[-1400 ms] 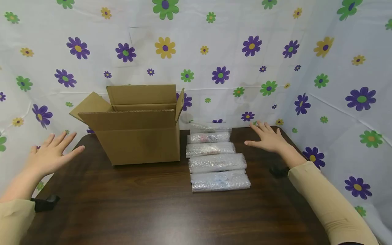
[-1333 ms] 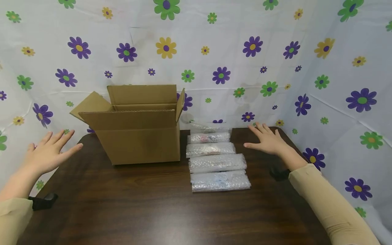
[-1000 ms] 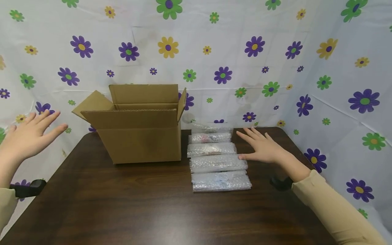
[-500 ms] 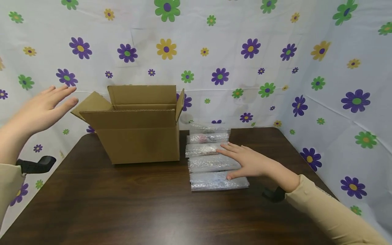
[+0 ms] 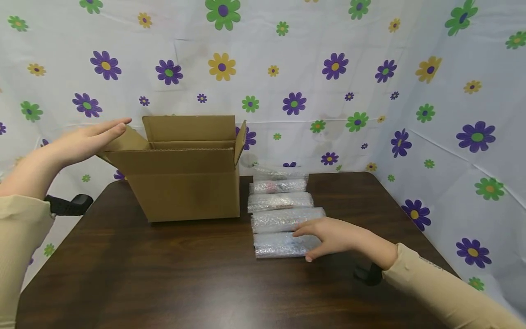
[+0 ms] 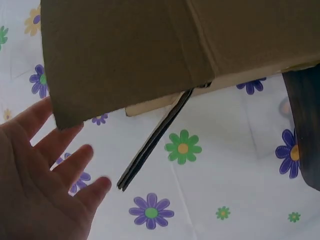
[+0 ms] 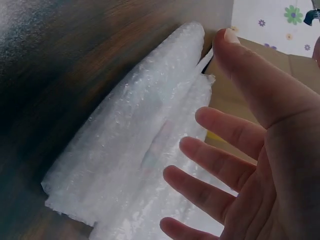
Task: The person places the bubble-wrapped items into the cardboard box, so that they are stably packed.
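An open cardboard box (image 5: 185, 192) stands at the back left of the table, its flaps spread outward. My left hand (image 5: 88, 140) is at the box's left flap (image 5: 129, 139), fingers extended; in the left wrist view the fingertips lie by a flap corner, and I cannot tell if they touch. To the right of the box lies a row of several flat bubble-wrapped packages. Over the right end of the nearest bubble-wrapped package (image 5: 275, 249) hovers my right hand (image 5: 333, 235), fingers spread and slightly bent, holding nothing. What the wrap contains is blurred.
The dark wooden table (image 5: 185, 283) reaches toward me in front of the box and packages. A white cloth with a flower print (image 5: 263, 87) hangs behind the table and along its right side. Each wrist wears a black strap mount (image 5: 70, 205).
My left hand has risen and moved right to the box's left flap. My right hand has come down, left and nearer, over the closest package. Box and packages stay put.
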A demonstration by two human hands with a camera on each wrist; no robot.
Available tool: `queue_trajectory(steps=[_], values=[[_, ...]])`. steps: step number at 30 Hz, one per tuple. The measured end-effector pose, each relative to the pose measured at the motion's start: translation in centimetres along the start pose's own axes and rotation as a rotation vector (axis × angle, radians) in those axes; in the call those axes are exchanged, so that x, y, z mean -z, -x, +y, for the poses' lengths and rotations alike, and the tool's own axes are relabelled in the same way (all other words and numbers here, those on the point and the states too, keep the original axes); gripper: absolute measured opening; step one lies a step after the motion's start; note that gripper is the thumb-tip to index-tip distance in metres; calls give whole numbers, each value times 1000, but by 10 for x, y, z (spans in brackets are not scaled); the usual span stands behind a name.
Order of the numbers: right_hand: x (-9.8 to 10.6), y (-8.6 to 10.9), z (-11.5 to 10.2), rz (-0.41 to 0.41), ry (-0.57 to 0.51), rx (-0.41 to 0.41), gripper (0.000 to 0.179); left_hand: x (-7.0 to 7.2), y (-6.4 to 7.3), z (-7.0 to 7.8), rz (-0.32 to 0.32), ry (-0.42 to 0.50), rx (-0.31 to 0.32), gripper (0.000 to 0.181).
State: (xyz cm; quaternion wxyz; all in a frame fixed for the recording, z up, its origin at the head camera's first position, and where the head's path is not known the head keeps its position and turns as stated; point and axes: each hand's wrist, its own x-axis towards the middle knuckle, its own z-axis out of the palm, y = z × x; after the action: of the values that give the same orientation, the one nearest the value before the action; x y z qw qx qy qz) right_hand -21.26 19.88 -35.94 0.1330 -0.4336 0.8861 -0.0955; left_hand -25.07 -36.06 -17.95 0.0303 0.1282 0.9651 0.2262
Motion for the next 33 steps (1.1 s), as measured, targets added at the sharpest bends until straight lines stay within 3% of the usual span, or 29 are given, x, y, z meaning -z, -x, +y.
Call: queue_trajectory(steps=[3,10,22,33], values=[[-1,-2,0,2,12,11,59,-3,-1,-1,-36,28,-19,60],[-3,-5,3,17,24,15,53,-8,-3,-3,-49,62,-30,63],[-7,-9,10,61,33,-5,47,-13,0,-9,-81,-50,3,72],[-17,-11,13,69,95,-13,55,-25,-1,-15,-165,-33,-6,75]])
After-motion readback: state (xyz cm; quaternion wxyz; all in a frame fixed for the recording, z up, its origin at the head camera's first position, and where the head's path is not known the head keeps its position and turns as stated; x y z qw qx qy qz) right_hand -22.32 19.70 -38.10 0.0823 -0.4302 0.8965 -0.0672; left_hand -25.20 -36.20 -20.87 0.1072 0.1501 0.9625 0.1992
